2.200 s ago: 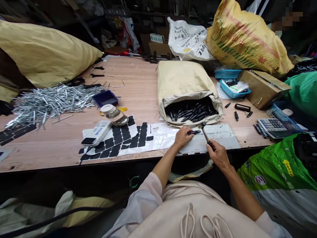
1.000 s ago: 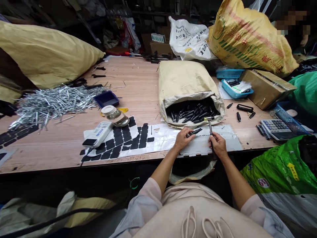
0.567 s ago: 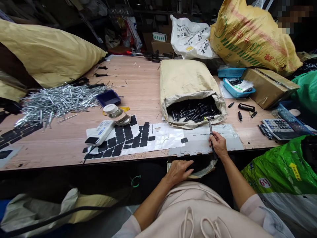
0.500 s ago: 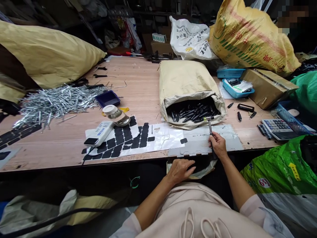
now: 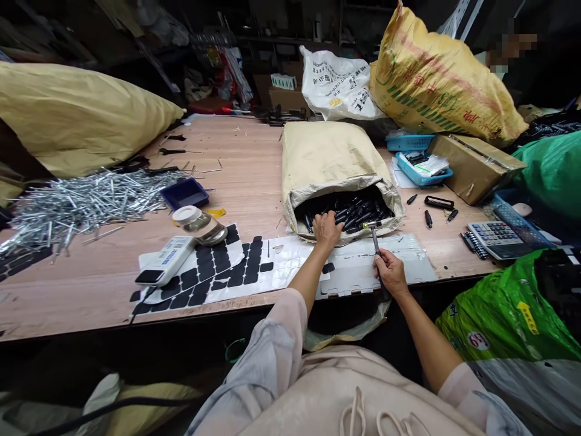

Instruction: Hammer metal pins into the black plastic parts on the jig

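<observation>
The left hand (image 5: 327, 229) is resting in the mouth of the sack (image 5: 333, 151), its fingers bending over the black parts (image 5: 363, 212) lying inside; whether it is pinching one, I cannot tell. The right hand (image 5: 391, 272) is gripping the hammer (image 5: 376, 242), fingers curling round the handle, the head showing against the sack's lip. Beneath, the board (image 5: 351, 272) is lying on the bench (image 5: 245, 163)

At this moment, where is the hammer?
In the head view, the hammer is right of centre, gripped in the right hand, its head at the lower lip of the open beige sack.
</observation>
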Demonstrator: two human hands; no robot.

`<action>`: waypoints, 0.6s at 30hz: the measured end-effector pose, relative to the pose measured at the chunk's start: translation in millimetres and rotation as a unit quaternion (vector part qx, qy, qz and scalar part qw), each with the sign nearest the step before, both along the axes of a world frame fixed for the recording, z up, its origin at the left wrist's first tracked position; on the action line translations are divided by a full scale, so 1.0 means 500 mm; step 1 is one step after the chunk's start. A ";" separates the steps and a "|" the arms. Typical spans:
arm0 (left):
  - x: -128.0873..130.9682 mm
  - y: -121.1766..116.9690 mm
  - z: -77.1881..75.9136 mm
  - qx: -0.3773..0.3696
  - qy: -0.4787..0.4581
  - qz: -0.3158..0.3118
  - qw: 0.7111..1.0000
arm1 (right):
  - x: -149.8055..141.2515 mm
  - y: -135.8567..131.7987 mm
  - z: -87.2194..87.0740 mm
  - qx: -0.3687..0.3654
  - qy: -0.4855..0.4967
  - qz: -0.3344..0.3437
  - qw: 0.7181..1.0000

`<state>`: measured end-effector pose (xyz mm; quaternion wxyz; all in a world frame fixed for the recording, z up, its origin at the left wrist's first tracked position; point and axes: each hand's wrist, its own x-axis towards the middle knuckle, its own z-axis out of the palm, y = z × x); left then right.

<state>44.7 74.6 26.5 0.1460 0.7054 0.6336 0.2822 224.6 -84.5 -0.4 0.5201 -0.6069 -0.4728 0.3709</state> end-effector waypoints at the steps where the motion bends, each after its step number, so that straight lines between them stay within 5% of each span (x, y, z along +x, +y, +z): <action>1: -0.003 -0.001 -0.001 0.008 -0.003 -0.004 1.000 | 0.000 0.000 0.000 -0.002 0.000 0.001 1.000; 7: -0.028 -0.084 0.012 0.027 -0.075 -0.026 0.997 | 0.000 -0.001 0.003 -0.002 -0.002 0.002 1.000; 12: -0.036 -0.170 -0.021 -0.044 -0.101 -0.114 0.987 | -0.001 -0.004 0.009 -0.002 -0.012 -0.005 1.000; 18: -0.034 -0.171 -0.044 -0.054 -0.077 -0.121 0.988 | -0.002 -0.029 0.014 0.019 -0.102 -0.039 0.994</action>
